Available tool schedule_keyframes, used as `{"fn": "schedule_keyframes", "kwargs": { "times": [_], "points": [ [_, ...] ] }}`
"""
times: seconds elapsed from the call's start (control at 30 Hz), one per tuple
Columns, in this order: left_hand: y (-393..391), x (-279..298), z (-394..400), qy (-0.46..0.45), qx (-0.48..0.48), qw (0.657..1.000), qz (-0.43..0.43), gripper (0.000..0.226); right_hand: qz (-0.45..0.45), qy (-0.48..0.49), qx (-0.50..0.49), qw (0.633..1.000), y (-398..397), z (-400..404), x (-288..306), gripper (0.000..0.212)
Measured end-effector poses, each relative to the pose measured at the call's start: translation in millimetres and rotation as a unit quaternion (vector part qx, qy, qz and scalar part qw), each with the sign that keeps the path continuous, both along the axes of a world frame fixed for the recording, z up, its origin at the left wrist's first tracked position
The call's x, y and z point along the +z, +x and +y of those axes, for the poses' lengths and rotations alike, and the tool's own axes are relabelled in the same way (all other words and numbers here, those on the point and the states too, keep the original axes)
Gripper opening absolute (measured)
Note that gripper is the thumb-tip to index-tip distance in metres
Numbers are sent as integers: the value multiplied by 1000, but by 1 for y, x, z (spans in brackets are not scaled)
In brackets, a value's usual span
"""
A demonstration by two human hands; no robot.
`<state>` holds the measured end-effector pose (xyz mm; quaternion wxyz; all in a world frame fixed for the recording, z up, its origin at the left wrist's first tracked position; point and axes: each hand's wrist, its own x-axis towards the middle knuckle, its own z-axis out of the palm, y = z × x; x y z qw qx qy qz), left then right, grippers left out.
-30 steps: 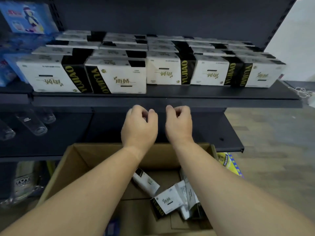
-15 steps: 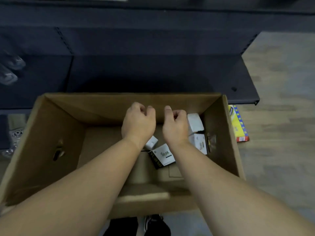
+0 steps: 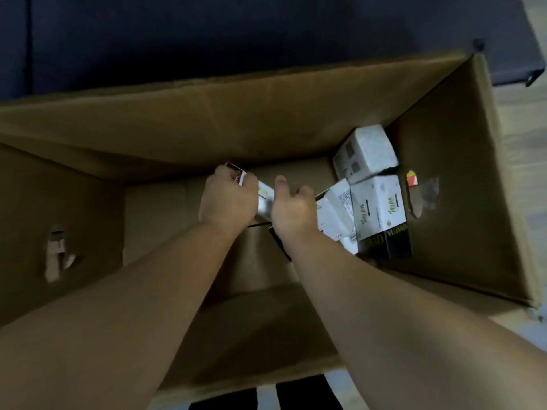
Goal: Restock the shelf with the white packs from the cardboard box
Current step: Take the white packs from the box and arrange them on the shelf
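I look straight down into a large cardboard box (image 3: 266, 119). Both my arms reach deep inside it. My left hand (image 3: 228, 199) is closed around one white pack with a black end (image 3: 264, 196), whose corner sticks out above my knuckles. My right hand (image 3: 293, 208) hovers just right of that pack with its fingers curled and slightly apart, over another pack that it mostly hides. Three more white packs lie in the box's right corner: one upper (image 3: 365, 153), one with a black band (image 3: 380, 214), one tilted between (image 3: 336, 211).
The dark lower shelf (image 3: 207, 31) runs along the top of the view, behind the box. Wooden floor (image 3: 527, 173) shows at the right. The box's left wall has a torn handle hole (image 3: 57, 253). My shoes (image 3: 305, 395) are at the bottom edge.
My head tilted down from the stocked shelf to the box. Both hands dropped from shelf height into the box, and my left hand closed on a white pack.
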<state>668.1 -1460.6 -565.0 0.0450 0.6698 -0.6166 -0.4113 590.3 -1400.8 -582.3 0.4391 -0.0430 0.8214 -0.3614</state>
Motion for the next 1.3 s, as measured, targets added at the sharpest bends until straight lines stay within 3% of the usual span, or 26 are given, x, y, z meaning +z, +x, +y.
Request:
{"fn": "schedule_keyframes", "kwargs": {
  "times": [0.07, 0.17, 0.3, 0.43, 0.67, 0.8, 0.93, 1.3],
  "points": [
    [-1, -12, -4, 5, -18, 1000, -9, 29, -14, 14, -7, 1000, 0, 0, -13, 63],
    [-4, -30, -8, 18, -32, 999, -9, 17, -31, 29, -11, 999, -2, -3, -29, 62],
    [-8, -52, -19, 28, -37, 999, -16, 34, -33, 44, -20, 998, -2, -7, -46, 58],
    [-8, -64, -32, 25, -43, 998, -25, 32, -29, 57, -28, 998, 5, -13, -60, 54],
    [-7, -69, -48, 3, -43, 995, -88, 49, -10, 70, -86, 994, 14, -21, -68, 51],
    [-1, -76, -50, 57, -33, 995, -69, 54, -26, 84, -101, 991, 15, -23, -68, 51],
    [4, -75, -48, 54, -18, 997, -57, 55, -38, 89, -109, 989, 16, -24, -65, 43],
    [12, -41, -39, 18, 46, 999, -4, 43, -19, 53, -105, 993, 9, -17, -26, 56]
  ]
}}
